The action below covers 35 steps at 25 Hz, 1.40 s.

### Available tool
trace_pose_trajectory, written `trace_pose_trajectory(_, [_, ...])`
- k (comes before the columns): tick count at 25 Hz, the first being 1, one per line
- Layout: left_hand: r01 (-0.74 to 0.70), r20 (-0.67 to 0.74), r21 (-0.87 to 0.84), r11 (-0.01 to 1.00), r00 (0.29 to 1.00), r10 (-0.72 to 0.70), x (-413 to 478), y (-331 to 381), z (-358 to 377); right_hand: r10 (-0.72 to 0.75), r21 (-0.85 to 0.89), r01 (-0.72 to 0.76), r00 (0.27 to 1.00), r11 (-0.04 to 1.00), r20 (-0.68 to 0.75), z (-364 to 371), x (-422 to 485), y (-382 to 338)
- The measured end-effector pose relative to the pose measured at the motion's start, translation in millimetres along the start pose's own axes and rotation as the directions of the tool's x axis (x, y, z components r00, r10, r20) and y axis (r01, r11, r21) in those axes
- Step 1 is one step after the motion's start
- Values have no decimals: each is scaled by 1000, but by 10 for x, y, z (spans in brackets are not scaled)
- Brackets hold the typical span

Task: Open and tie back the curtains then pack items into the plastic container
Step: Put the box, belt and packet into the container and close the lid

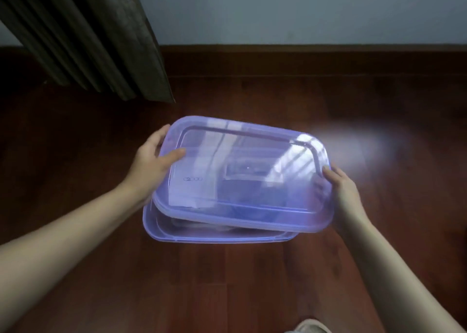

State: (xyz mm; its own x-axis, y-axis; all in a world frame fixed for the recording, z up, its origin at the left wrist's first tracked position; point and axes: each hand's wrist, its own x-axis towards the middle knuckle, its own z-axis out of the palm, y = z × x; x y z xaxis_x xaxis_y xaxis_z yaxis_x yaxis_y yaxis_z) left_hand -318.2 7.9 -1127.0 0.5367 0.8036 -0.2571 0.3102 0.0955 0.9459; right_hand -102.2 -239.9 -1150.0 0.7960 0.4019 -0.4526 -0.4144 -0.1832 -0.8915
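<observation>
Dark floor (pixel 252 282) lay beneath; left hand (pixel 151 166) and right hand (pixel 346 193) each pinched an end of the lid (pixel 242 173), askew between them over the container (pixel 202 234).

A room in a home: dark red-brown wooden floorboards (pixel 252 282) meet a matching skirting board (pixel 303 60) under a pale painted wall (pixel 303 9), with a heavy pleated curtain (pixel 88 37) hanging at the left

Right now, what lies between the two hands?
In the head view, the purple lid spans the gap between left hand and right hand, askew over the plastic container.
</observation>
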Motion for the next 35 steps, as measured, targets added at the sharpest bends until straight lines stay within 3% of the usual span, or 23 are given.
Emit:
trace_pose_trajectory(3, [54, -105, 26, 998, 993, -51, -104, -346, -170, -194, -429, 181, 981, 885, 12, 87, -74, 152])
trace_pose_trajectory(7, [110, -167, 39, 993, 981, -102, -298, -627, -233, -216, -550, 201, 976, 810, 39, 202, -153, 275])
trace_pose_trajectory(15, [131, -139, 28, 991, 982, -126, -242, -700, -255, -161, -614, 166, 985, 772, 65, 312, -136, 283])
trace_pose_trajectory(19, [213, -138, 226, 951, 973, -186, -240, -741, -272, -110, -633, 131, 991, 763, 72, 322, -215, 253])
trace_pose_trajectory(22, [273, -123, 234, 933, 960, -250, -236, -727, -281, -10, -681, 41, 999, 732, 49, 336, -294, 254])
trace_pose_trajectory(26, [223, -149, 238, 945, 970, -191, -240, -749, -275, -86, -732, 45, 996, 680, -18, 388, -342, 237])
trace_pose_trajectory(32, [192, -205, 272, 943, 969, -138, -281, -752, -263, -114, -622, -4, 982, 783, -150, 419, -379, 315])
trace_pose_trajectory(35, [237, -205, 239, 942, 960, -190, -232, -756, -301, 7, -585, -45, 998, 810, -68, 359, -298, 338])
